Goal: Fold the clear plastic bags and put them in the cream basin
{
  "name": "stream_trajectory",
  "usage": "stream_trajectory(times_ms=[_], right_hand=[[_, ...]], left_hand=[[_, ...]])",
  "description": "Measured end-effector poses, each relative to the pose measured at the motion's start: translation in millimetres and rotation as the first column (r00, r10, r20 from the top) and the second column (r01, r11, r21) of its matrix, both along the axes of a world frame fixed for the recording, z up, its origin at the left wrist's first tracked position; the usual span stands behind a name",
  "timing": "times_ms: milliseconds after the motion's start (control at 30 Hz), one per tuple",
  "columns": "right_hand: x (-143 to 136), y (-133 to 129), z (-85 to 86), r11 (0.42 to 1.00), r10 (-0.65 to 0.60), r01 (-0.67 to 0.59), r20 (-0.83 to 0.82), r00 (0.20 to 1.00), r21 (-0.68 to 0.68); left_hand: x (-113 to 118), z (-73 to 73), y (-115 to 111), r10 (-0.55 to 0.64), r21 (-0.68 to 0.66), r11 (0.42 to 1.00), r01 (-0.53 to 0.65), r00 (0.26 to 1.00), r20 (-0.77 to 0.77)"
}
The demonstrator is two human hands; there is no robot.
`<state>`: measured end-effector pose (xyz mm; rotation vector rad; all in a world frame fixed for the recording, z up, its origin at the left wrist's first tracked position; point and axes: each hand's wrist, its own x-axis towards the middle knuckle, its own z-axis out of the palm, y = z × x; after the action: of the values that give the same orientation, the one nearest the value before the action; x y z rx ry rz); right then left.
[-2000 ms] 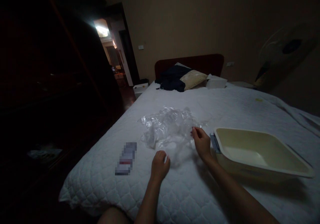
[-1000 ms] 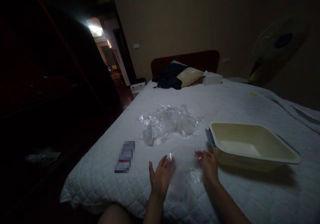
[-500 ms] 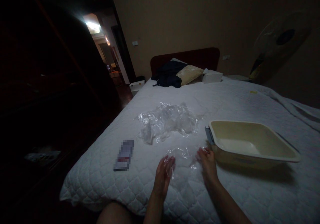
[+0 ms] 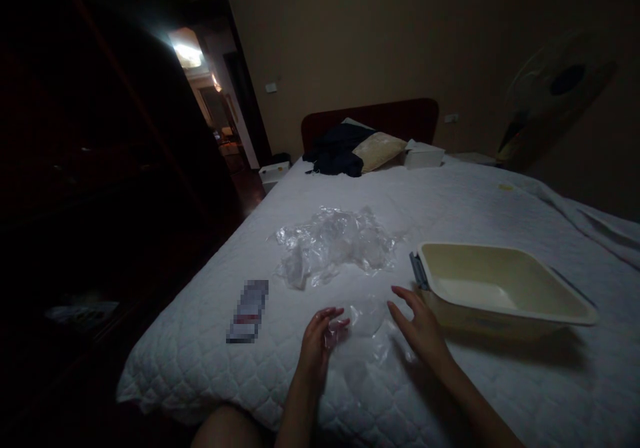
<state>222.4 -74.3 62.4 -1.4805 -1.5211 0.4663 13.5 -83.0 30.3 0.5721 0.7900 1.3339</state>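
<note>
A clear plastic bag (image 4: 367, 335) lies in front of me on the white quilted bed cover. My left hand (image 4: 320, 331) is at its left edge, the fingers curled round the thin film, some of which covers the fingertips. On the bag's right side, my right hand (image 4: 417, 321) is raised with thumb and fingers apart and nothing between them. Farther up the bed is a crumpled heap of clear plastic bags (image 4: 340, 241). Close to the right hand stands a cream plastic bin (image 4: 500, 321) with a grey handle clip; its inside looks bare.
A blurred-out flat object (image 4: 249, 311) lies left of my hands. Dark clothing (image 4: 335, 151), a yellowish pillow (image 4: 380, 149) and a white box (image 4: 424, 155) are by the headboard (image 4: 415, 111). A standing fan (image 4: 565, 78) is at the right, a doorway at the left.
My right hand has let go of the bag's right side, opened and moved slightly right. The left hand has shifted a little left, still at the bag.
</note>
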Motion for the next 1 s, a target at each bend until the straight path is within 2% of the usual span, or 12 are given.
stream_trajectory(times_ms=[100, 167, 233, 300, 400, 467, 667, 867, 1000], right_hand=[[-2.5, 7.0, 17.5, 0.990, 0.134, -0.136, -0.051, 0.990, -0.042], [-5.3, 13.4, 27.3, 0.960, 0.246, -0.258, -0.108, 0.963, -0.108], [-8.5, 17.9, 36.5, 0.888, 0.372, -0.411, -0.203, 0.906, -0.205], [-11.0, 18.7, 45.0, 0.776, 0.488, -0.570, -0.316, 0.814, -0.268], [-11.6, 14.5, 53.8, 0.640, 0.579, -0.729, -0.472, 0.665, -0.242], [-9.3, 11.0, 55.8, 0.603, 0.579, -0.770, -0.551, 0.601, -0.207], [0.4, 6.7, 56.5, 0.591, 0.519, -0.783, -0.652, 0.553, -0.194], [-0.7, 7.0, 53.1, 0.661, 0.423, -0.713, -0.668, 0.612, -0.234], [-5.0, 6.8, 46.8, 0.621, 0.475, -0.734, -0.612, 0.632, -0.275]], left_hand=[[-10.7, 25.5, -1.0, -0.122, 0.077, 0.989, 0.129, 0.988, -0.097], [-17.2, 44.9, -2.3, -0.254, 0.118, 0.954, 0.275, 0.953, -0.166], [-21.8, 62.7, -3.2, -0.362, 0.173, 0.903, 0.393, 0.913, -0.187], [-23.7, 75.9, -3.1, -0.467, 0.213, 0.840, 0.499, 0.865, -0.185], [-22.5, 84.9, -0.1, -0.566, 0.213, 0.774, 0.596, 0.803, -0.189], [-20.4, 84.9, 3.4, -0.582, 0.176, 0.768, 0.615, 0.786, -0.207], [-18.4, 81.9, 12.1, -0.547, 0.017, 0.821, 0.571, 0.794, -0.266], [-17.3, 89.2, 12.2, -0.567, -0.091, 0.818, 0.567, 0.771, -0.290], [-16.2, 85.2, 15.6, -0.542, -0.103, 0.837, 0.537, 0.789, -0.288]])
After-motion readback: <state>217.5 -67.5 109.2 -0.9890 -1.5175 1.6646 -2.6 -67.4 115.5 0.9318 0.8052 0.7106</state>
